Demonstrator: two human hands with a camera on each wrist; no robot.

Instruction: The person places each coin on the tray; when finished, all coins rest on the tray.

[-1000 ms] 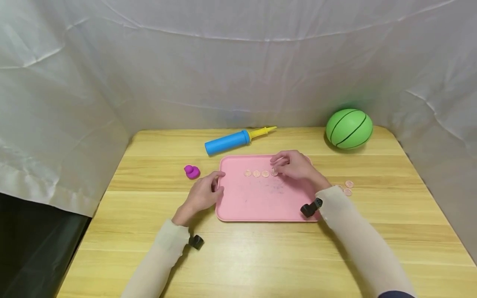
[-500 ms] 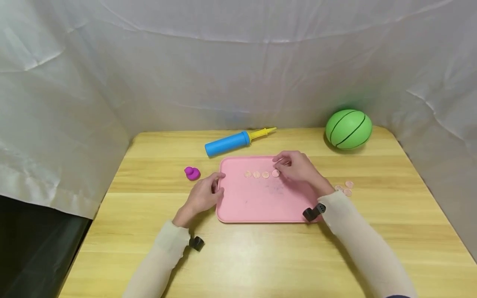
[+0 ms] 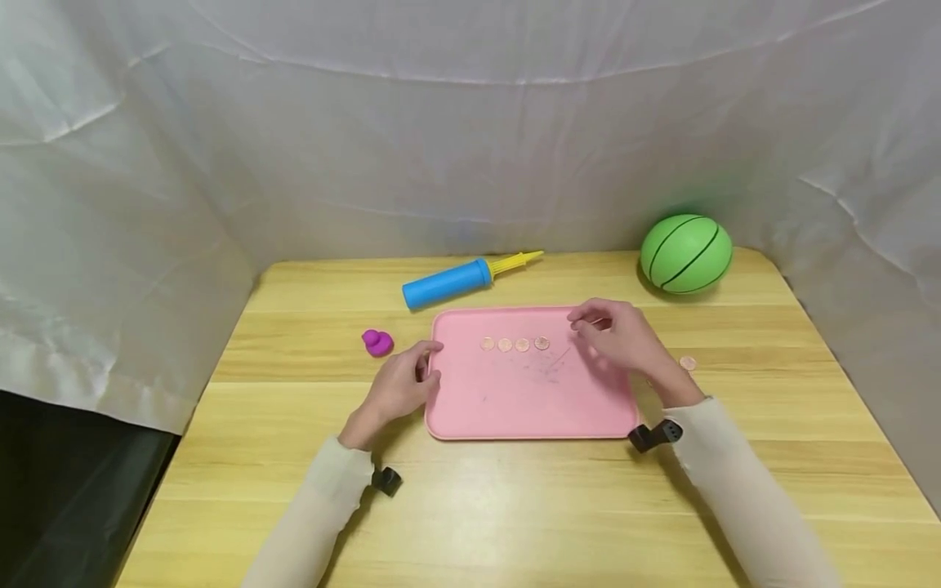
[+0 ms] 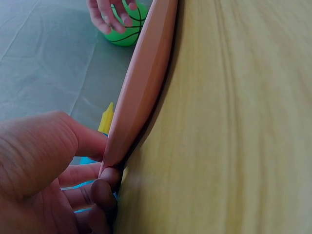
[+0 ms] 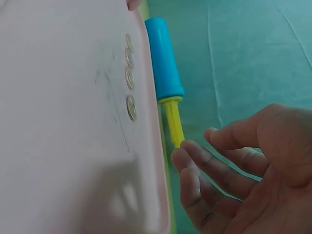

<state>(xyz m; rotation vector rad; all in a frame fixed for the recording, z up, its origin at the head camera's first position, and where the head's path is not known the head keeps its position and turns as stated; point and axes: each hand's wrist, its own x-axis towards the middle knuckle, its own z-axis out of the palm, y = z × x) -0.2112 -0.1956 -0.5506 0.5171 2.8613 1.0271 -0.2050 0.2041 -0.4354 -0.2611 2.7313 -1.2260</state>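
A pink tray (image 3: 470,416) lies on the wooden table. At its left edge my left hand (image 3: 397,384) pinches the rim between thumb and fingers, as the left wrist view shows at the tray's side (image 4: 141,83). Several copper-coloured coins (image 3: 523,345) form a row across the upper part of the tray. The rightmost coin (image 5: 131,107) of that row lies flat, apart from any finger. My right hand (image 3: 621,336) hovers over the tray's right side, fingers loosely bent and holding nothing.
Behind the tray lies a blue hand pump (image 3: 447,283) with a yellow nozzle. A purple rubber duck (image 3: 378,343) sits left of the tray. At the back right is a green ball (image 3: 687,254). Another coin (image 3: 687,363) rests on the table at right, partly near my right forearm.
My right hand has let go of the rightmost coin in the row and moved right, away from it. The left hand stays at the tray's edge.
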